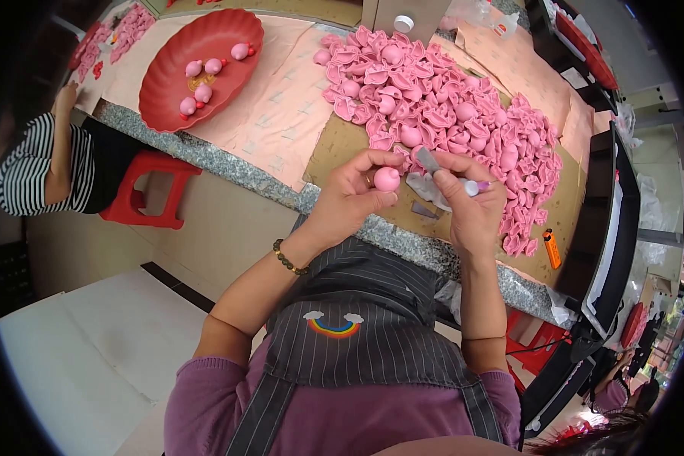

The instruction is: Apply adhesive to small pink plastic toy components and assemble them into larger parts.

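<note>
- Head view, left hand (pixel 349 186): thumb and fingers are bent around a round pink piece (pixel 386 179), gripping it near the fingertips, above the near edge of the worktable.
- Right hand (pixel 473 201): thumb and forefinger pinch a flat grey strip (pixel 427 159) that points toward the piece without touching it; a slim tube (pixel 475 187), white with a purple part, is also held among the curled fingers.
- The round pink piece is smooth, matt and ball-like, with a small raised tip.
- Beyond the hands, a broad heap (pixel 433 99) of pink pieces, many thin, folded and cupped, others rounded, lies on a brown board (pixel 334 148).
- On the board near the right hand lie a crumpled white cloth or wrap (pixel 427 191) and another small grey slip (pixel 424 210); an orange lighter (pixel 552 249) rests by the heap's right end.
- Wrinkled pale pink sheeting (pixel 277 114) covers much of the tabletop, whose edge is speckled stone (pixel 243 173).
- A red dish (pixel 150 95) with a scalloped rim, on the sheeting at left, contains five rounded pink figures (pixel 213 65) with small red parts.
</note>
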Demonstrator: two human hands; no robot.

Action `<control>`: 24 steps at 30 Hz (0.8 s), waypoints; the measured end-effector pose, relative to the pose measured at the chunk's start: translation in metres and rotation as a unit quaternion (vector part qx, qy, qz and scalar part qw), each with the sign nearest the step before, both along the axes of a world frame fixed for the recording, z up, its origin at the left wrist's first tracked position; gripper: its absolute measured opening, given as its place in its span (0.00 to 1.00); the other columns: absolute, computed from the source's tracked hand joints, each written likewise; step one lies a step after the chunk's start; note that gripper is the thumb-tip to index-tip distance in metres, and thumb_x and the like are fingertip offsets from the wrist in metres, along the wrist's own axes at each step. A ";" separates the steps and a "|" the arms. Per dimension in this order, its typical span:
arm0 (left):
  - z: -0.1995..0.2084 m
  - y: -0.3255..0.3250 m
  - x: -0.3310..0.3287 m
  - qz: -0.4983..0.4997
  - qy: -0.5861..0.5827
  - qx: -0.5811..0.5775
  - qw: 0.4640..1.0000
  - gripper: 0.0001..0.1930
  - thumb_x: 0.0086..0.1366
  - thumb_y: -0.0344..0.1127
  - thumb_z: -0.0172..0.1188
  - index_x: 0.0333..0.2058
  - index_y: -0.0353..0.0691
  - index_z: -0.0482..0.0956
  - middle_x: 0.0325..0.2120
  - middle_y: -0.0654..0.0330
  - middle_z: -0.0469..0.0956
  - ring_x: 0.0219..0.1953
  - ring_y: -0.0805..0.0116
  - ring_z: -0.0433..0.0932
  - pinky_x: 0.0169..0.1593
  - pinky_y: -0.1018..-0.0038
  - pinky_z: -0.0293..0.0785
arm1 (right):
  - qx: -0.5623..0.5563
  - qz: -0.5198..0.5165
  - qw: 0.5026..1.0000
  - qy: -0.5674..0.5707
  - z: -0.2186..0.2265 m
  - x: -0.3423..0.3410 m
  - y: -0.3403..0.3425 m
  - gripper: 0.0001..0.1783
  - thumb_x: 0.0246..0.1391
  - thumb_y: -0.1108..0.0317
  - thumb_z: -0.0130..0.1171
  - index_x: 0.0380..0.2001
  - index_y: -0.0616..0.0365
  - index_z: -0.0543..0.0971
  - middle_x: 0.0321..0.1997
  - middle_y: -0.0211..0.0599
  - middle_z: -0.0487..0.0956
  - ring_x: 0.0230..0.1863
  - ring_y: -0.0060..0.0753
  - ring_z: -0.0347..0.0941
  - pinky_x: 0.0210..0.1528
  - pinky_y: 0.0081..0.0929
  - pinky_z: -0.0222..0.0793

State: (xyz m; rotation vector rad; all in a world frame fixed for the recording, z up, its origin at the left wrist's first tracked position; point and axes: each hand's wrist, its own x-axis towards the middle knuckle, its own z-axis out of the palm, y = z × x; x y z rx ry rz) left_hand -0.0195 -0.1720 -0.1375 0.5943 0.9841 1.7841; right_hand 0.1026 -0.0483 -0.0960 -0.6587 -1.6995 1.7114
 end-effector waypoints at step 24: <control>-0.003 0.012 0.003 0.001 -0.028 -0.010 1.000 0.16 0.57 0.25 0.58 0.45 0.30 0.70 0.33 0.57 0.74 0.31 0.72 0.75 0.33 0.78 0.74 | 0.083 0.000 0.996 0.025 -0.016 0.006 0.003 0.02 0.46 0.80 0.59 0.25 0.64 0.75 0.25 0.28 0.71 0.26 0.16 0.63 0.29 0.13 0.57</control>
